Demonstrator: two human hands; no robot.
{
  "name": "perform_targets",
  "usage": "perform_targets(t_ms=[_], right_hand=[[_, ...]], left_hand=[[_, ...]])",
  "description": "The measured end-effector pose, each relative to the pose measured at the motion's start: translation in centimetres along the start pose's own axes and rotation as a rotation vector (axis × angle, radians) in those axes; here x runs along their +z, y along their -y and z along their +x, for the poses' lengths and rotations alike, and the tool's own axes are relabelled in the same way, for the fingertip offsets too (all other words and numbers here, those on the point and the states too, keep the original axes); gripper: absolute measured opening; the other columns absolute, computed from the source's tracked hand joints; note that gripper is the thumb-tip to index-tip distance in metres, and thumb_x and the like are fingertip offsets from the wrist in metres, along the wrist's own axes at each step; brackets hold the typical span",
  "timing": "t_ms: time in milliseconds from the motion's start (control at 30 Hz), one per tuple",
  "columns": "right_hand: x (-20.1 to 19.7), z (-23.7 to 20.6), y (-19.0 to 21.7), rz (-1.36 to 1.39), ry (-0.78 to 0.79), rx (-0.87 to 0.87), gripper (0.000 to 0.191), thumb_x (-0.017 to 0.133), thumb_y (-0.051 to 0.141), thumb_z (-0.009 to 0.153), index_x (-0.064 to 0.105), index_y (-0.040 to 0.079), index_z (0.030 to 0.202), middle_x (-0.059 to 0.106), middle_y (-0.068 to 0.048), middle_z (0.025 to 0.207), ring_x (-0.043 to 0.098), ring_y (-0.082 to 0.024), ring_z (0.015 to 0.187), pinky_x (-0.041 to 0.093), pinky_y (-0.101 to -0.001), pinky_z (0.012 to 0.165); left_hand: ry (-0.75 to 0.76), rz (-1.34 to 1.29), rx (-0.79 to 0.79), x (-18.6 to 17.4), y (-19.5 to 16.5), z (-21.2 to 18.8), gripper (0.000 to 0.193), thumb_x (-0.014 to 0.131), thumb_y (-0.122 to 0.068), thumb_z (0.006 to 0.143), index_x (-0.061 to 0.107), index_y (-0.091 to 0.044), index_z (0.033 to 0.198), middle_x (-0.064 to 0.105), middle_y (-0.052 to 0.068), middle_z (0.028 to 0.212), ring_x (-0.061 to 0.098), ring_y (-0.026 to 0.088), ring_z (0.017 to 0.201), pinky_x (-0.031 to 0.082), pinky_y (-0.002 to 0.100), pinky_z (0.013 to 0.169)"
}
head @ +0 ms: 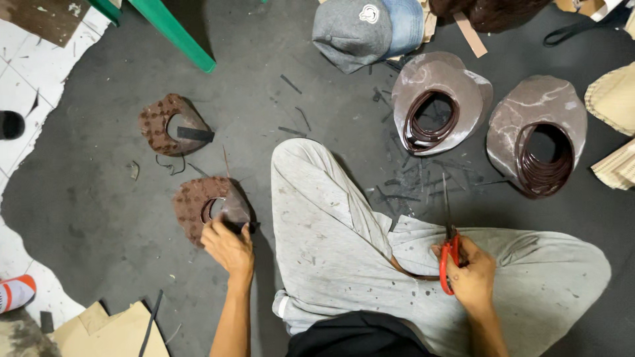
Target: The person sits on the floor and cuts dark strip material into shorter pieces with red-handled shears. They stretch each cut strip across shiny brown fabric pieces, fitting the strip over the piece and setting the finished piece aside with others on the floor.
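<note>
Down on the dark floor mat (99,198), the person sits cross-legged in grey trousers (331,225), work spread in an arc within arm's reach. The left hand (228,246) stretches out to the nearer brown patterned brim piece (198,205), fingertips curled and pinching its inner edge, the piece lying flat on the mat just left of the knee. A second patterned brim piece (162,122) lies farther out, apart from it. The right hand (471,271) rests on the right thigh, fingers pressed together through the loops of red-handled scissors (448,254), blades pointing away, parked safely. Beyond the knees lie two stacks of glossy brown brims (440,99) and (536,132), side by side. Offcut slivers (410,185) litter the mat between. A grey cap (354,33) lies beyond them.
</note>
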State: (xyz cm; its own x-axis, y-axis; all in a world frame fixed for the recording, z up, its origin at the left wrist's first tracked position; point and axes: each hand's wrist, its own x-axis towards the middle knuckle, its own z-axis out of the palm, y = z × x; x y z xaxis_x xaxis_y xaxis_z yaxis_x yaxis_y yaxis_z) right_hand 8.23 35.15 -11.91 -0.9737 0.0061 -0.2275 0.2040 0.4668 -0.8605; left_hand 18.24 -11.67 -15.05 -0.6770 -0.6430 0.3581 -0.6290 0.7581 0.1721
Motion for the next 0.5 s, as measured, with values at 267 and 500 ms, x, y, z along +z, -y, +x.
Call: perform_targets(t_ms=[267, 500], right_hand=[[-0.2, -0.1, 0.5, 0.004, 0.001, -0.018, 0.013, 0.068, 0.007, 0.089, 0.071, -0.002, 0.098, 0.078, -0.008, 0.083, 0.071, -0.009, 0.072, 0.054, -0.0253, 0.067], [0.8, -0.2, 1.1, 0.061, 0.025, 0.017, 0.012, 0.068, 0.002, 0.087, 0.071, -0.002, 0.098, 0.075, -0.008, 0.079, 0.063, -0.011, 0.065, 0.050, -0.0277, 0.062]], left_hand=[[0.161, -0.370, -0.278, -3.9, 0.0, 3.4, 0.040, 0.089, -0.024, 0.083, 0.067, 0.004, 0.099, 0.057, 0.015, 0.069, 0.048, 0.028, 0.062, 0.046, 0.041, 0.065], [0.026, -0.724, -0.131, -7.6, -3.8, 7.3, 0.026, 0.080, -0.016, 0.093, 0.065, 0.006, 0.097, 0.055, 0.006, 0.071, 0.045, 0.011, 0.068, 0.042, 0.029, 0.061]])
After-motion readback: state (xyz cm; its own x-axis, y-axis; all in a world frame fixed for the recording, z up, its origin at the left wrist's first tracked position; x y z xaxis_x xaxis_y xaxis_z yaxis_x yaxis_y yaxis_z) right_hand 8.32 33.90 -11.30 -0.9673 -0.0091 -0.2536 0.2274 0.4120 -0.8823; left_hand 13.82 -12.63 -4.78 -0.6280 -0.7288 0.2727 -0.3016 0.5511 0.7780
